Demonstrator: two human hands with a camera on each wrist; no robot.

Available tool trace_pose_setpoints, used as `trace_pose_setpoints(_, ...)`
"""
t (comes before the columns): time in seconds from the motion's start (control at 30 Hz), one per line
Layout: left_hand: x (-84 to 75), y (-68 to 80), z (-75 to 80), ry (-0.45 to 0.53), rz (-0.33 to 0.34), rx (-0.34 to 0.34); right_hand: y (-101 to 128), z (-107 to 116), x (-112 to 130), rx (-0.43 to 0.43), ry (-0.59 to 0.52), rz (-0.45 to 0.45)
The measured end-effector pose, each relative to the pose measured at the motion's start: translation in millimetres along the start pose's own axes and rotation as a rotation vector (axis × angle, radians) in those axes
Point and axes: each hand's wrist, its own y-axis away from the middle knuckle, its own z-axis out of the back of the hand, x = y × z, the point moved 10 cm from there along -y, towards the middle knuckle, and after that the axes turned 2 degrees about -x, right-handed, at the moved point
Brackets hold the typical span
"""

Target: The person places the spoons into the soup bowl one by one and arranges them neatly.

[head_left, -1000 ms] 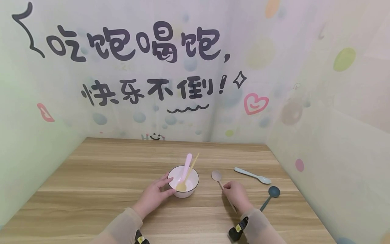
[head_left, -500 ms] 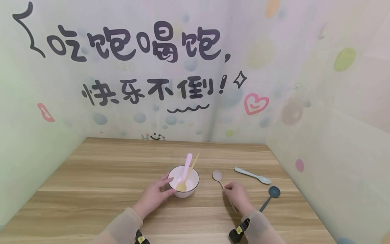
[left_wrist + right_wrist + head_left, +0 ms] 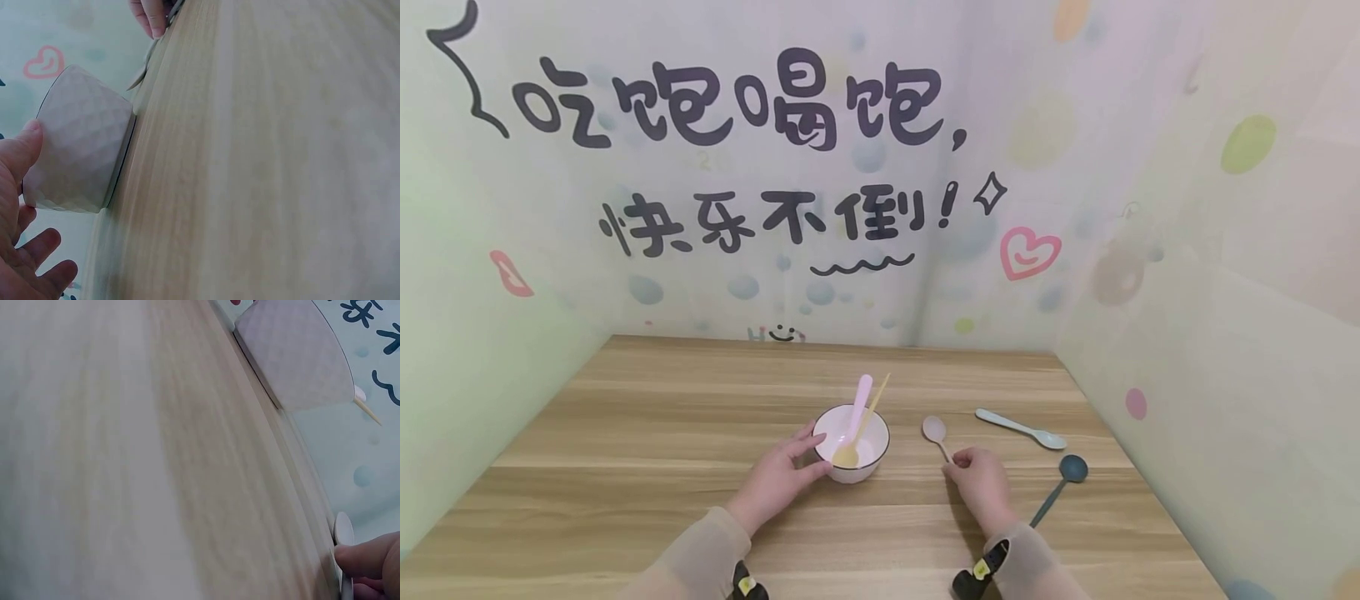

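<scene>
Fingers of left hand lay spread and nearly straight against near-left wall of white bowl, thumb touching its side, nothing gripped. Bowl stood mid-tabletop, pink spoon and yellow spoon leaning inside. Further right, beige spoon lay flat, long axis running from far-left bowl end back toward right hand. Right fingers pinched its handle; scoop pointed away, just beside bowl. Right hand nearer.
</scene>
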Motion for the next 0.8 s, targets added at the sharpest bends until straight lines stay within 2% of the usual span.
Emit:
trace_pose_setpoints(0.37,-0.8,1.2,1.2,0.024,0.013,0.005,1.4,-1.3,-1.5,-0.027,0.032,-0.014)
trace_pose_setpoints(0.7,1.2,0.2,0.3,0.021,0.006,0.002,3.4,1.6,-0.2,-0.067,-0.004,0.005)
trace_pose_setpoints(0.8,1.6,-0.2,0.0,0.027,0.007,0.003,2.4,1.8,-4.2,-0.065,-0.034,-0.016)
